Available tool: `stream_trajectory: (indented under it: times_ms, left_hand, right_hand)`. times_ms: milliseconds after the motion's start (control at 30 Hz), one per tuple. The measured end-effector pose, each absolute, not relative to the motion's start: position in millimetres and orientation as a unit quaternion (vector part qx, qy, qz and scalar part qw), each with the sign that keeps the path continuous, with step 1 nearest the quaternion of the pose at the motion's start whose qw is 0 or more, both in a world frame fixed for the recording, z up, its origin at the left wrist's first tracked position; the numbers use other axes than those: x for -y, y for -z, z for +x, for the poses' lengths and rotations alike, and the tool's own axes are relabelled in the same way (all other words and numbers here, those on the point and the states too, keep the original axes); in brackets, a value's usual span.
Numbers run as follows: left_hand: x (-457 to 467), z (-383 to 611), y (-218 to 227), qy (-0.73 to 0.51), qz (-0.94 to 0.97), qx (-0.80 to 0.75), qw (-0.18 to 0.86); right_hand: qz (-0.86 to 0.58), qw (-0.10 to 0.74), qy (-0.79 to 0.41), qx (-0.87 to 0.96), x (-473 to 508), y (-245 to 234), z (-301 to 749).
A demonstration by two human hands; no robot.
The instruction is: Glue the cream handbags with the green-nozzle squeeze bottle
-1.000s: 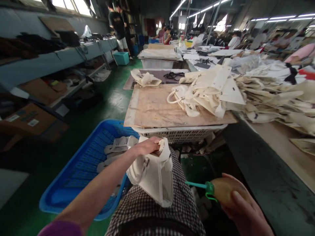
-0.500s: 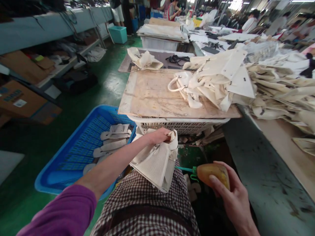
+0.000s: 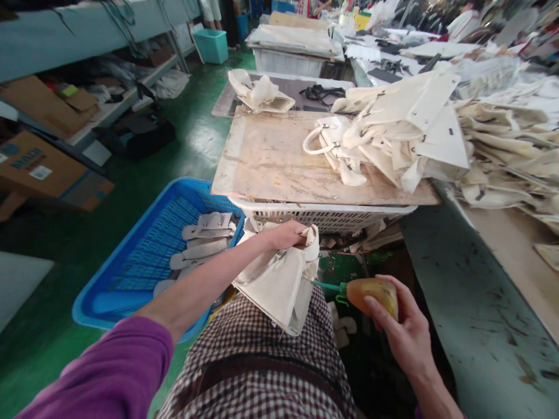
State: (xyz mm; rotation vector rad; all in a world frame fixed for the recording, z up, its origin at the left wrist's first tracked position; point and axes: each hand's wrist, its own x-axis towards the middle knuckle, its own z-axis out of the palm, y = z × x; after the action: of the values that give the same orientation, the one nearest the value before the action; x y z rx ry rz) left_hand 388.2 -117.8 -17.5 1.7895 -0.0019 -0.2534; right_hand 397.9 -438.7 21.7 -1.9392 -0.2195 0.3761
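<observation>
My left hand (image 3: 288, 234) grips a cream fabric bag (image 3: 277, 285) by its upper edge, over my checked apron (image 3: 257, 343). The bag hangs tilted, its side facing right. In my right hand (image 3: 404, 320) is a yellowish squeeze bottle (image 3: 371, 295) with a green cap and a long thin teal nozzle. The nozzle points left and its tip meets the right side of the bag; whether it goes inside a fold I cannot tell. My right thumb lies along the bottle, with the fingers wrapped behind it.
Ahead, a worn wooden board (image 3: 271, 157) lies on a white basket (image 3: 323, 214) and bears cream bags (image 3: 393, 128). To the left stands a blue basket (image 3: 126, 262) with light-coloured pieces (image 3: 205, 244). A grey-sided bench (image 3: 476, 302) runs along the right, with more cream pieces (image 3: 510, 151) piled up.
The view has shifted slightly. My right hand and the bottle have moved a little left and up, nearer the bag. My left hand keeps its hold on the bag.
</observation>
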Motion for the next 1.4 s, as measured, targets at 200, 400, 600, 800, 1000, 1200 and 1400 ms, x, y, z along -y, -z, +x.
stream_trajectory:
  times_ms: [200, 400, 600, 800, 1000, 1200, 1400]
  left_hand:
    - [121.7, 390.3, 17.8, 0.12, 0.77, -0.004, 0.626]
    - [123.1, 392.2, 22.9, 0.116, 0.772, -0.005, 0.626]
    - [122.0, 393.7, 20.5, 0.118, 0.775, -0.001, 0.62]
    - [123.3, 393.9, 18.1, 0.121, 0.779, 0.001, 0.615]
    - [123.5, 393.2, 21.3, 0.121, 0.782, -0.006, 0.611]
    - [122.2, 392.8, 22.3, 0.106, 0.791, -0.009, 0.603]
    - [123.6, 391.9, 22.1, 0.103, 0.803, -0.003, 0.587]
  right_hand:
    - [-0.812, 0.537, -0.196, 0.12, 444.3, -26.1, 394.4]
    - [-0.806, 0.53, -0.22, 0.146, 449.7, -31.1, 384.3]
    - [-0.793, 0.535, -0.237, 0.168, 456.3, -27.9, 375.9]
    - [-0.812, 0.536, -0.171, 0.155, 455.0, -17.5, 388.1]
    - [-0.811, 0.541, -0.134, 0.179, 454.8, -6.2, 393.5]
    - [-0.802, 0.53, -0.195, 0.198, 468.5, -10.6, 374.3]
    - [-0.804, 0.536, -0.194, 0.168, 475.1, -9.9, 358.0]
